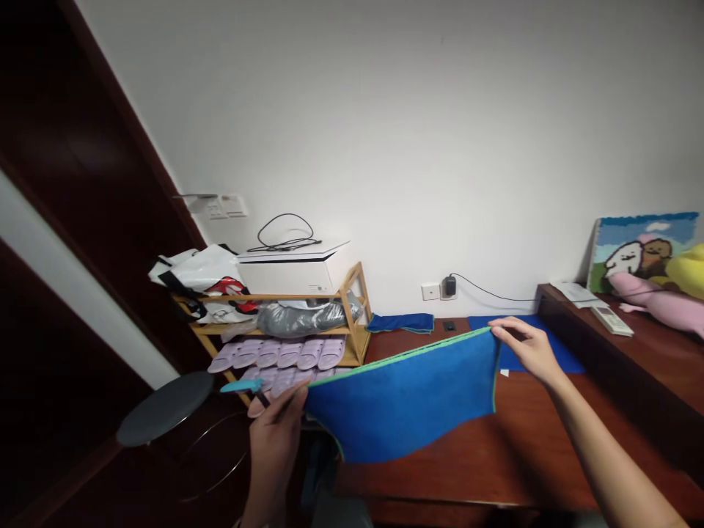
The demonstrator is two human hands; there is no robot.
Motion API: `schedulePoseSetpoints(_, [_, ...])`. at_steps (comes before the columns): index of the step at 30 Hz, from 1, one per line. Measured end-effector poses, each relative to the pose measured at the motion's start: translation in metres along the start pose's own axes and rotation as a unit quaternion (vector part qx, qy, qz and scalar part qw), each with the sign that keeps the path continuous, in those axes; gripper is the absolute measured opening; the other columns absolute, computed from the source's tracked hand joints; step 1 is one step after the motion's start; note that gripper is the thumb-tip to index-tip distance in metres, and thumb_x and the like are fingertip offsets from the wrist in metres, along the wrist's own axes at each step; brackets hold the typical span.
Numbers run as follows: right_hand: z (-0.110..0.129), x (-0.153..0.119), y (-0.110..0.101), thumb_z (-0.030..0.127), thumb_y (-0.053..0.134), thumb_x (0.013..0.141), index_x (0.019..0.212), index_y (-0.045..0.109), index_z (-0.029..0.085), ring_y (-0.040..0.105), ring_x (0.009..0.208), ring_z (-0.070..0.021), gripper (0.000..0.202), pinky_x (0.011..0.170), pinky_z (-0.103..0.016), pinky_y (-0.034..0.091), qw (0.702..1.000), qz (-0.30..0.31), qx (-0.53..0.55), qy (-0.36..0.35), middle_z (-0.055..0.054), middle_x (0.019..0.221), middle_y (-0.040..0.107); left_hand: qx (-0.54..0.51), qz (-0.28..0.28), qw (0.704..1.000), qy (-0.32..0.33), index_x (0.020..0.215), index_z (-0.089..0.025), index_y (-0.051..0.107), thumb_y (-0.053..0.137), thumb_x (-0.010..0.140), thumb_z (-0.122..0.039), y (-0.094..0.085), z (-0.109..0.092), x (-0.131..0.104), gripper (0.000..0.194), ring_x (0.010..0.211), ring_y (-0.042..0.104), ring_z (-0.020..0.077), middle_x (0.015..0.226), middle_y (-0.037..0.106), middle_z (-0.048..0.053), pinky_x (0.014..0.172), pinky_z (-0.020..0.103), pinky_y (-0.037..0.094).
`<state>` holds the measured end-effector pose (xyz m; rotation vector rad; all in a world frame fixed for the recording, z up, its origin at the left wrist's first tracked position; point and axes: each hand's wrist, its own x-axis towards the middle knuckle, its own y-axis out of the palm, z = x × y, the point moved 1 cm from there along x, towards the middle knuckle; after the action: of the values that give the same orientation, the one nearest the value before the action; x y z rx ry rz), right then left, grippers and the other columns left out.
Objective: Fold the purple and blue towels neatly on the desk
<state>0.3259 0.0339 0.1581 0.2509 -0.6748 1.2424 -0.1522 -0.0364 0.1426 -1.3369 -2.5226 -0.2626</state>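
Observation:
A blue cloth point(407, 403) with green edging is stretched between my hands above the wooden desk point(467, 462). It appears folded over, with doubled edges along the top. My left hand point(278, 433) pinches its upper left corner, and my right hand point(525, 348) grips the upper right corner, held higher, so the top edge slants. The lower part hangs loose. Behind it, a folded blue cloth point(400, 323) lies at the desk's back left. Another blue cloth point(555, 352) is spread flat at the back right, partly hidden by my right hand.
Left of the desk stands a wooden rack point(360, 345) with lilac slippers point(289, 352) and a white box point(291, 275) on top. A round dark stool point(165, 411) is nearer. On the right ledge are a remote control point(611, 320) and a pink plush toy point(665, 304).

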Motion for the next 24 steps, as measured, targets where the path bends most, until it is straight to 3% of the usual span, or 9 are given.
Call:
schedulePoseSetpoints(3, [0.007,-0.018,-0.019,0.059,0.074,0.085,0.089,0.082,0.024,0.072,0.090,-0.0236,0.037,0.075,-0.032,0.060,0.999,-0.030,-0.015,-0.007,-0.008,0.097,0.079,-0.028,0.034,0.999,-0.019,0.099,-0.017,0.083,0.087,0.062,-0.064,0.022,-0.012,0.001,0.060,0.089,0.074,0.0286,0.089,0.081,0.007,0.076,0.035,0.063])
schedulePoseSetpoints(6, [0.012,-0.038,-0.039,0.058,0.074,0.085,0.088,0.082,0.025,0.073,0.089,-0.0236,0.034,0.077,-0.033,0.061,0.998,-0.046,-0.030,-0.011,-0.008,0.095,0.079,-0.054,0.042,0.997,-0.047,0.103,-0.019,0.082,0.091,0.058,-0.062,0.032,-0.011,-0.005,0.063,0.084,0.074,0.0260,0.087,0.080,0.005,0.071,0.032,0.062])
schedulePoseSetpoints(10, [0.013,-0.073,-0.075,0.058,0.078,0.083,0.085,0.084,0.028,0.074,0.086,-0.0239,0.031,0.077,-0.034,0.063,0.997,-0.044,-0.060,-0.009,-0.007,0.091,0.080,-0.056,0.058,0.993,-0.087,0.083,-0.019,0.084,0.096,0.046,-0.059,0.021,0.002,-0.018,0.056,0.079,0.074,0.0252,0.085,0.080,0.006,0.063,0.028,0.060])
schedulePoseSetpoints(13, [0.012,-0.101,-0.099,0.059,0.082,0.078,0.082,0.084,0.031,0.075,0.082,-0.0244,0.029,0.073,-0.034,0.065,0.996,-0.040,-0.078,0.001,-0.006,0.088,0.080,-0.038,0.117,0.988,-0.097,0.066,-0.021,0.081,0.099,0.039,-0.052,0.003,0.011,-0.027,0.045,0.077,0.075,0.0267,0.081,0.080,0.008,0.061,0.029,0.061])
schedulePoseSetpoints(17, [0.011,-0.119,-0.114,0.061,0.085,0.073,0.079,0.084,0.031,0.076,0.081,-0.0258,0.030,0.074,-0.035,0.067,0.995,-0.043,-0.091,0.024,-0.007,0.087,0.081,-0.015,0.158,0.983,-0.097,0.057,-0.024,0.078,0.100,0.035,-0.047,-0.002,0.017,-0.024,0.039,0.075,0.075,0.0265,0.078,0.080,0.008,0.059,0.030,0.061])
schedulePoseSetpoints(20, [0.003,-0.111,-0.108,0.060,0.084,0.074,0.083,0.084,0.028,0.076,0.087,-0.0270,0.033,0.079,-0.035,0.066,0.993,-0.033,-0.086,0.069,-0.008,0.092,0.081,-0.014,0.163,0.978,-0.133,0.066,-0.021,0.081,0.099,0.035,-0.051,0.018,0.025,-0.005,0.047,0.074,0.075,0.0274,0.077,0.080,0.009,0.062,0.033,0.062])
schedulePoseSetpoints(24, [-0.042,-0.075,-0.076,0.060,0.081,0.078,0.099,0.083,0.024,0.075,0.097,-0.0285,0.042,0.084,-0.037,0.063,0.989,-0.011,-0.069,0.131,-0.009,0.106,0.081,-0.011,0.236,0.961,-0.141,0.094,-0.017,0.083,0.096,0.048,-0.054,0.072,0.049,0.035,0.060,0.082,0.076,0.0278,0.088,0.082,0.010,0.075,0.038,0.063])
